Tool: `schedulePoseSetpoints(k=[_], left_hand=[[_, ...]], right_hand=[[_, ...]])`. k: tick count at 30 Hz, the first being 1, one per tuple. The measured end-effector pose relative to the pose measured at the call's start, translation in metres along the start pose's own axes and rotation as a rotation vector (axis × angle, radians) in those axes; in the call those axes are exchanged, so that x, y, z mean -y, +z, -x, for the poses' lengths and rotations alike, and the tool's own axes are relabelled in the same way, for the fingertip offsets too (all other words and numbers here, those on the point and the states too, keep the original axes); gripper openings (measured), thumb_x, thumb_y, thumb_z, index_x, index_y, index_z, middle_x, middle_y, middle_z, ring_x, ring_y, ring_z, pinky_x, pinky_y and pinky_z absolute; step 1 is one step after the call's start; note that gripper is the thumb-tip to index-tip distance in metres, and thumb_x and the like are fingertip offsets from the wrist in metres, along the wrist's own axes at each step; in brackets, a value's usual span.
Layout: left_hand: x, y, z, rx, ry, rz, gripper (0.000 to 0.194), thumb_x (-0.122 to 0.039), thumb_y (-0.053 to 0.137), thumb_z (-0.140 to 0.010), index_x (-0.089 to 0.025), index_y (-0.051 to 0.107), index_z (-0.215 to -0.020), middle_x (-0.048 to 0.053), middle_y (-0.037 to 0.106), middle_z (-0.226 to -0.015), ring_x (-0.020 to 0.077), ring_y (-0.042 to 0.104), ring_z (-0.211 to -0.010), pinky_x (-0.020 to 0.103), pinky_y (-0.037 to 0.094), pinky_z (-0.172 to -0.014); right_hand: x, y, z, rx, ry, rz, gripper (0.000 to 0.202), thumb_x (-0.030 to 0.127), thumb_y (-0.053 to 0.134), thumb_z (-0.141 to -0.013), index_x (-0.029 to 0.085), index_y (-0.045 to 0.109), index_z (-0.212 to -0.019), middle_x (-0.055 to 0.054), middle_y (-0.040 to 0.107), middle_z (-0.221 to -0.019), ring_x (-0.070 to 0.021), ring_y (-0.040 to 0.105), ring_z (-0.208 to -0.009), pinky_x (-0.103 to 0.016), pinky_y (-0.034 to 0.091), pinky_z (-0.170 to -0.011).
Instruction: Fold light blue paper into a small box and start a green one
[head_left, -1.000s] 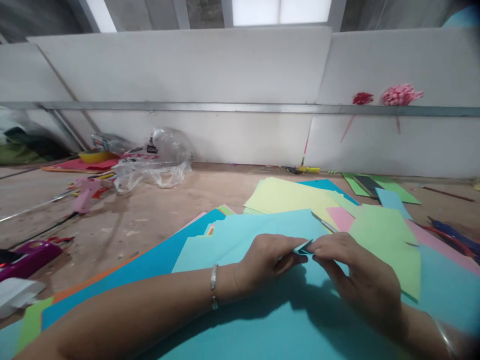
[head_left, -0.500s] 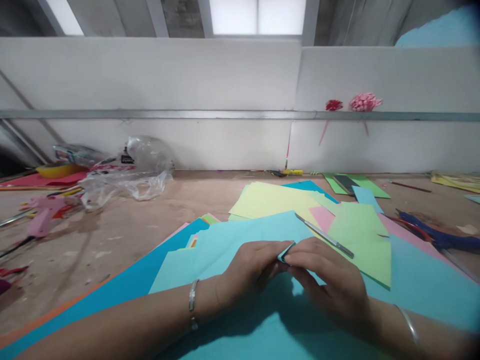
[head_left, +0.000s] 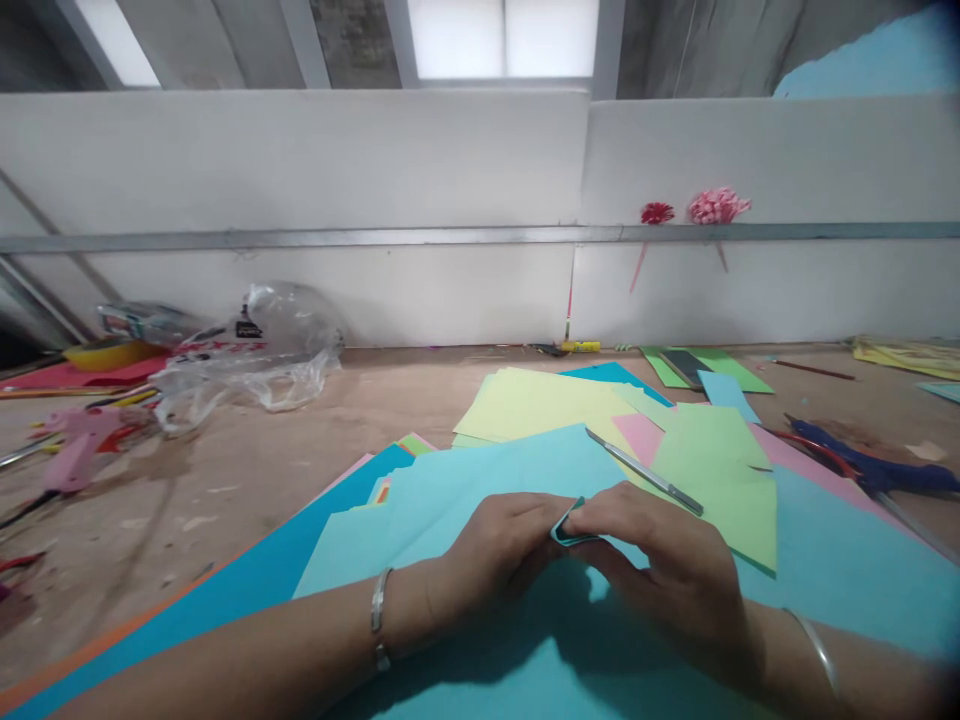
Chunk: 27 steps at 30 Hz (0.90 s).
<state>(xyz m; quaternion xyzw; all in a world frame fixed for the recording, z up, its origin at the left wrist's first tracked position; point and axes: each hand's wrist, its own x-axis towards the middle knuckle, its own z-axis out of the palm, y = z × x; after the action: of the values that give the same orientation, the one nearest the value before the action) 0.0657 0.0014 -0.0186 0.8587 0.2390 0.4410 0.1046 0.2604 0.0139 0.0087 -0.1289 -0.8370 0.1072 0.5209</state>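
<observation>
A small folded piece of light-blue paper [head_left: 561, 528] is pinched between my two hands, low in the middle of the view. My left hand [head_left: 495, 545] grips its left side, with most fingers curled out of sight. On the other side, my right hand [head_left: 664, 550] has thumb and forefinger at the paper's bend, which now shows a loop-like opening. Both hands are over light-blue sheets [head_left: 450, 480]. Just beyond the right hand, a slim silver craft knife [head_left: 645, 472] lies across the blue sheet and a light-green sheet [head_left: 716, 475].
Pale yellow sheets [head_left: 540, 400] lie behind the blue ones. To the right are blue-handled scissors [head_left: 885, 465]. A pink glue gun [head_left: 79, 450] and a clear plastic bag [head_left: 255, 365] sit left. Two paper-like flowers [head_left: 716, 206] hang on the wall rail.
The folded paper has turned and opened into a visible loop between my fingers. My right forefinger has shifted onto its upper edge. The whole view has shifted slightly.
</observation>
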Motion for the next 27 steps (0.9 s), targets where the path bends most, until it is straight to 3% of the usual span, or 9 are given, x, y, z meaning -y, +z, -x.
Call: schedulePoseSetpoints(k=[9,27], left_hand=[[0.0004,-0.0019,-0.0006,-0.033,-0.056,0.094,0.028,-0.03,0.039,-0.103,-0.018,0.063,-0.107,0.009,0.073,-0.097,0.0154,0.069,-0.083,0.024,0.054,-0.075],[0.0021,-0.0022,-0.0021,-0.017,0.019,0.166,0.03,-0.03,0.039,-0.103,-0.019,0.062,-0.119,0.012,0.073,-0.102,0.0184,0.069,-0.092,0.028,0.056,-0.08]], right_hand=[[-0.0011,0.0005,-0.0016,-0.018,-0.019,-0.081,0.033,-0.001,0.06,-0.083,0.018,0.064,-0.11,-0.005,0.072,-0.094,-0.0131,0.068,-0.088,-0.024,0.058,-0.079],[-0.0009,0.001,0.0003,0.004,0.127,-0.177,0.022,0.003,0.066,-0.083,0.021,0.065,-0.097,0.0,0.072,-0.084,-0.0116,0.067,-0.074,-0.023,0.056,-0.067]])
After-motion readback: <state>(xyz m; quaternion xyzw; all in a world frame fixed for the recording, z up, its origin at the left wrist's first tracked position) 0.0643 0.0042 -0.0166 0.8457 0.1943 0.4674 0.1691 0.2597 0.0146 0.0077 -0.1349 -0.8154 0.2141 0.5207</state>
